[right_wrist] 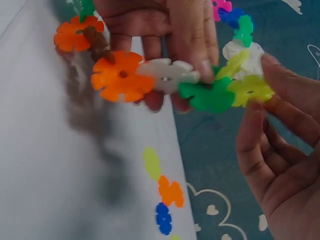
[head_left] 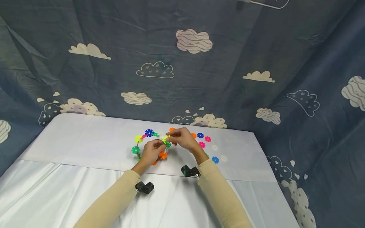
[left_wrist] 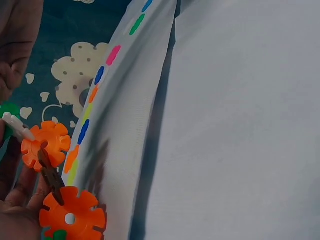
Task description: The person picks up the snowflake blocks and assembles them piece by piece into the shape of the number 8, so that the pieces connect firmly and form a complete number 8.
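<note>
A chain of flower-shaped interlocking discs, in several colours, curves between my hands. In the right wrist view, my left hand [right_wrist: 160, 25] pinches it near the green disc [right_wrist: 207, 96], beside the white disc [right_wrist: 165, 75] and the orange disc [right_wrist: 122, 76]. My right hand [right_wrist: 285, 170] pinches a yellow disc [right_wrist: 251, 90] between thumb and finger, against the green one. A second yellow disc [right_wrist: 232, 66] stands tilted just behind. Seen from the head, the chain loops left past a dark blue disc [head_left: 149, 133] and a green disc [head_left: 135, 149].
Loose discs lie to the right of my hands, among them a blue one [head_left: 215, 160], a pink one [head_left: 208, 139] and a white one [head_left: 223, 158]. A white cloth [head_left: 85, 139] covers the table. Behind it hangs a dark cloud-patterned curtain [head_left: 216, 95].
</note>
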A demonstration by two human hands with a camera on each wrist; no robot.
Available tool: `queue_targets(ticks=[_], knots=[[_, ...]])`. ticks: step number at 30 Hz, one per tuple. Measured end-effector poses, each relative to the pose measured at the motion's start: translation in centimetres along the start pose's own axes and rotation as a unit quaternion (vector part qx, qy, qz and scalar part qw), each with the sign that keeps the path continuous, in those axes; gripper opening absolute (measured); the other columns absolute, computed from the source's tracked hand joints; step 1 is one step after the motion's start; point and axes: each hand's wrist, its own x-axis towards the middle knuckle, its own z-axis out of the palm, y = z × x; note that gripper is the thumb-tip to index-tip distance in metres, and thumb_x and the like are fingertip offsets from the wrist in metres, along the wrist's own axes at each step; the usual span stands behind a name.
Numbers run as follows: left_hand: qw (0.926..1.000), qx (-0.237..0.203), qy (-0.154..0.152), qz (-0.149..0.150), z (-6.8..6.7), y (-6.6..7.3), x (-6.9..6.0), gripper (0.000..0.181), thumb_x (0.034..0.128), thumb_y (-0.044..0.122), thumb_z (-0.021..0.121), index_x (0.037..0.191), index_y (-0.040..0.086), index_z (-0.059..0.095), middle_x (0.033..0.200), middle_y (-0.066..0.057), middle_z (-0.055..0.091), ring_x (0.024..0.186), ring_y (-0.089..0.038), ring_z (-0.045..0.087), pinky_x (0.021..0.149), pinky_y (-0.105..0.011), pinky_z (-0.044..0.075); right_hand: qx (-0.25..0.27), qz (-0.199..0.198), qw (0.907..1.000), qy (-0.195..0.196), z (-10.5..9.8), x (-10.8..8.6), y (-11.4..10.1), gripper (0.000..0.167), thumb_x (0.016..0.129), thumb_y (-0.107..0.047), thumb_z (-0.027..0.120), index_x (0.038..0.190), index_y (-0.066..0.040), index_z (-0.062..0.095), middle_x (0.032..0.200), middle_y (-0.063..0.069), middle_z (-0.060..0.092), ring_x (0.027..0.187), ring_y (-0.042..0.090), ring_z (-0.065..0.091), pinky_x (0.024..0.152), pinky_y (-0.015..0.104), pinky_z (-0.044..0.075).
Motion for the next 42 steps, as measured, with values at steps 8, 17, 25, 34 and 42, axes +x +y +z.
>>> queue_targets(ticks=[8, 17, 25, 34, 42], knots=[[0.9999, -0.003, 0.014, 0.000, -0.1, 0.0, -0.2, 0.013, 0.0893, 0.007, 0.068, 0.097, -0.004, 0.069, 0.094, -0.013, 0.070, 0.087, -0.023, 0.066, 0.079, -0.033, 0.056, -0.006, -0.027, 0.9990, 0.035, 0.8, -0.3, 0.7, 0.027, 0.087, -0.012, 0.071, 0.110, 0.002, 0.071, 0.107, 0.013, 0.070, 0.095, 0.022, 0.068, 0.088, 0.033, 0.054], [0.9994, -0.023, 0.027, -0.004, 0.0, -0.3, -0.7, 0.011, 0.0883, 0.004, 0.068, 0.095, -0.005, 0.070, 0.093, -0.014, 0.069, 0.083, -0.019, 0.064, 0.070, -0.019, 0.052, -0.029, -0.025, 0.9972, 0.065, 1.7, -0.5, 1.1, 0.026, 0.085, -0.015, 0.074, 0.106, 0.000, 0.073, 0.103, 0.011, 0.072, 0.090, 0.019, 0.069, 0.083, 0.030, 0.055], [0.9983, -0.037, 0.042, -0.015, 0.1, -0.1, -1.3, 0.010, 0.0881, 0.002, 0.067, 0.094, -0.005, 0.070, 0.088, -0.014, 0.069, 0.075, -0.015, 0.062, 0.062, -0.016, 0.049, -0.019, -0.037, 0.9962, 0.076, 2.3, -0.9, 1.3, 0.025, 0.084, -0.013, 0.074, 0.105, 0.001, 0.073, 0.101, 0.012, 0.072, 0.087, 0.019, 0.070, 0.080, 0.028, 0.056], [0.9971, -0.052, 0.056, -0.008, 0.1, 0.0, -1.7, 0.008, 0.0872, 0.000, 0.067, 0.091, -0.006, 0.070, 0.083, -0.014, 0.069, 0.069, -0.013, 0.059, 0.056, -0.016, 0.046, -0.002, -0.054, 0.9944, 0.090, 2.7, -1.2, 1.7, 0.022, 0.083, -0.010, 0.075, 0.102, 0.002, 0.073, 0.096, 0.013, 0.072, 0.084, 0.019, 0.070, 0.078, 0.027, 0.057], [0.9966, -0.062, 0.055, -0.001, 0.3, 0.7, -1.8, 0.008, 0.0869, -0.002, 0.066, 0.090, -0.008, 0.070, 0.081, -0.016, 0.069, 0.067, -0.014, 0.063, 0.055, -0.017, 0.047, 0.006, -0.056, 0.9940, 0.094, 2.5, -1.3, 1.5, 0.022, 0.083, -0.010, 0.075, 0.102, 0.002, 0.073, 0.097, 0.014, 0.072, 0.085, 0.020, 0.070, 0.079, 0.028, 0.057]])
